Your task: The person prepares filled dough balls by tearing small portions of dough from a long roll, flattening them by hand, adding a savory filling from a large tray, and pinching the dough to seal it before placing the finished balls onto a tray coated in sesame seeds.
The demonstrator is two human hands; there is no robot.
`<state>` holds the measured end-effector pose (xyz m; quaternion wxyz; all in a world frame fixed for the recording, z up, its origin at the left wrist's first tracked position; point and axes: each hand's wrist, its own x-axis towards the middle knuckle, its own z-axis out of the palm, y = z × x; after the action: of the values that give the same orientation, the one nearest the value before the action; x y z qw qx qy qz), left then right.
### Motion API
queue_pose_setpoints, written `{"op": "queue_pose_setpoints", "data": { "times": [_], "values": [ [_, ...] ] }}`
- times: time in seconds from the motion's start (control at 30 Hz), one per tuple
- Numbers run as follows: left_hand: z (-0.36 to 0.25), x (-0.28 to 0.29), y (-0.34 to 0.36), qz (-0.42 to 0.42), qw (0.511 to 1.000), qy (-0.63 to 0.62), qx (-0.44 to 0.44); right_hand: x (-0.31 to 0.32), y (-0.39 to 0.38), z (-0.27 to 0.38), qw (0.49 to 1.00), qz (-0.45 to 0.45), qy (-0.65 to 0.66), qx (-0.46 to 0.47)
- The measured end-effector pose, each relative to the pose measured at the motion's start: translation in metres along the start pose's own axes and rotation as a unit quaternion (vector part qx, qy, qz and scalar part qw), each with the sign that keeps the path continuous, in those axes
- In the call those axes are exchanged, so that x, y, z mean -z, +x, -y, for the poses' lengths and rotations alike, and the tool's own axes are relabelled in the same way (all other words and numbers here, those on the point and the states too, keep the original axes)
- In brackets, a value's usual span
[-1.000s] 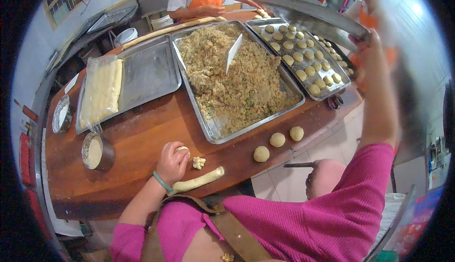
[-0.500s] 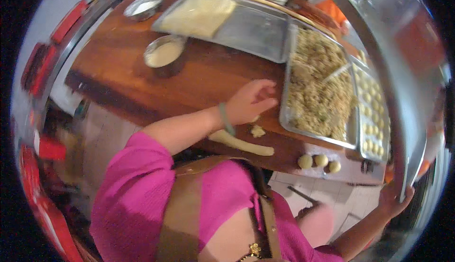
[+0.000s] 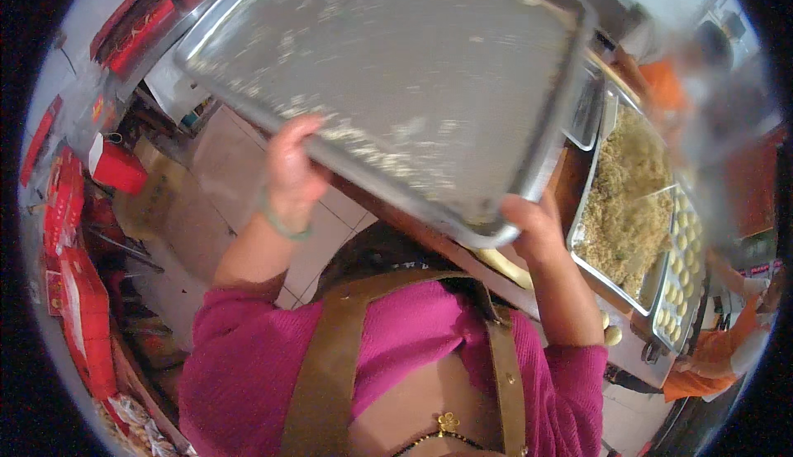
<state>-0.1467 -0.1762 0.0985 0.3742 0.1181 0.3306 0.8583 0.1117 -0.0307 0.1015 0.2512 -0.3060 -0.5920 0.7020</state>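
An empty steel tray (image 3: 388, 69) with white specks and streaks fills the upper middle, held over the wooden table (image 3: 560, 172). My left hand (image 3: 296, 168) grips its near edge, thumb along the rim. My right hand (image 3: 533, 221) grips the tray's near right corner. Part of a long dough roll (image 3: 508, 268) shows on the table beneath it. To the right lies a tray of crumbly filling (image 3: 619, 197), beside a tray of dough balls (image 3: 679, 267).
Two people in orange aprons (image 3: 665, 81) (image 3: 714, 349) are on the right. Red boxes (image 3: 78, 308) line the left rim of the view. A red container (image 3: 120, 164) stands above the tiled floor (image 3: 330, 213). Loose dough balls (image 3: 611, 335) sit at the table's edge.
The tray has swung from the far right to in front of me. My left hand has left the dough and taken hold of it. The view has turned leftward.
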Motion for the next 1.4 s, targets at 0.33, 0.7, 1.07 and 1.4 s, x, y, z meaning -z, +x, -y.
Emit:
{"op": "queue_pose_setpoints", "data": {
  "times": [0.33, 0.7, 1.07, 1.4],
  "values": [
    [-0.081, 0.154, -0.041, -0.244, 0.958, 0.068, -0.135, 0.005, 0.216, -0.051, 0.996, -0.043, -0.068, -0.044],
    [-0.089, 0.196, -0.031, -0.341, 0.921, 0.154, -0.106, -0.02, 0.275, -0.085, 0.952, -0.121, -0.281, 0.005],
    [-0.079, 0.218, -0.009, -0.257, 0.954, 0.145, -0.044, 0.092, 0.133, -0.017, 0.947, -0.196, -0.251, -0.048],
    [-0.098, 0.193, -0.025, -0.242, 0.927, 0.276, 0.083, 0.041, 0.12, 0.039, 0.814, -0.052, -0.579, 0.008]
  ]
}}
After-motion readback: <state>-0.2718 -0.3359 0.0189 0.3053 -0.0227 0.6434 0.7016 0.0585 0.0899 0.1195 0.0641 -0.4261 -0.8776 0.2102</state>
